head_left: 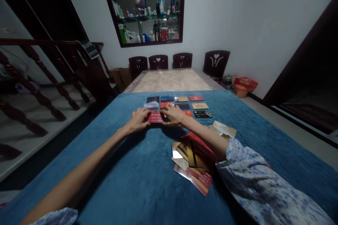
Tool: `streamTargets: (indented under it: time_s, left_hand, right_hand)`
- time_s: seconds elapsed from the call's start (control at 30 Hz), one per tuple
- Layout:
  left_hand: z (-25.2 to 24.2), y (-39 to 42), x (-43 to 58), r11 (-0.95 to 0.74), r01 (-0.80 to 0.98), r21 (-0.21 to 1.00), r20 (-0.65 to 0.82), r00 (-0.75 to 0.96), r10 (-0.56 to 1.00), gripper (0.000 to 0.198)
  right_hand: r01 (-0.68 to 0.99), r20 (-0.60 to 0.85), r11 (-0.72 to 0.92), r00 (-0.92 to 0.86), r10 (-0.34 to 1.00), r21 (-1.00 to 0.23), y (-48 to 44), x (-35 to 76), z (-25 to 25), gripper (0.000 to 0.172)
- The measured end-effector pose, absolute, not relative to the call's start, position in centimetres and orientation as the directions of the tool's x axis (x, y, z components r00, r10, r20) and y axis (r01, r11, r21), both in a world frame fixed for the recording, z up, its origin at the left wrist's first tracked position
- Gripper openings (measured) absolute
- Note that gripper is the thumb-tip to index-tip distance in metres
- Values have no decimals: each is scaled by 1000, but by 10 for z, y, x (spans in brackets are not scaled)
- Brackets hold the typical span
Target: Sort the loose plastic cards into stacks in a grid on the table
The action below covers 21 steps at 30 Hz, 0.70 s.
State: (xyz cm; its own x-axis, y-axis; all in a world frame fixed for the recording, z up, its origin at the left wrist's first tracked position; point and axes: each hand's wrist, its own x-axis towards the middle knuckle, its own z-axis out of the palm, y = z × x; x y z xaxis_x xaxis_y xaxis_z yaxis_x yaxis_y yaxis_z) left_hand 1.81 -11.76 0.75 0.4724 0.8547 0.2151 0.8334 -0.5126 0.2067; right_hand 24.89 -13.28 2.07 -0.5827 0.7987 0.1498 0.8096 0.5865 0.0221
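Observation:
A red card (155, 117) with pale printing lies at the near left of the laid-out cards. My left hand (136, 121) grips its left edge between thumb and fingers. From the other side, my right hand (174, 115) closes on the right edge. Just beyond are a whitish card (151, 105), an orange-red card (167, 105) and a dark blue card (184, 106). Partly behind my right hand is another red card (189, 113). A black card (202, 114) ends that near row. Under my right forearm spreads a loose pile of cards (194, 154), partly hidden by the arm.
A blue cloth (126, 179) covers the near part of the long table (171, 79). Dark chairs (182, 60) stand at its far end. A stair railing (44, 88) runs along the left. An orange bucket with a red bag (241, 87) sits on the right-hand floor.

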Motion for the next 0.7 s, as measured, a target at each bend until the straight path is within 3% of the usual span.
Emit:
streamTargets:
  time_s: [0.27,0.47,0.7]
  left_hand:
    - [9,-89,-5,-551,816,177,221,513,830,50]
    - [12,-76,-11,-482,858,179,108,470,876,57]
    - [9,-66,-10,-464,866,185,52,463,885,55]
  right_hand:
    - [815,112,579,-577,809,20,-107,228,26,44]
    - [823,39,568,-568,822,23,-88,215,26,49]
    - [824,-21,566,-566,824,28,-79,207,25,44]
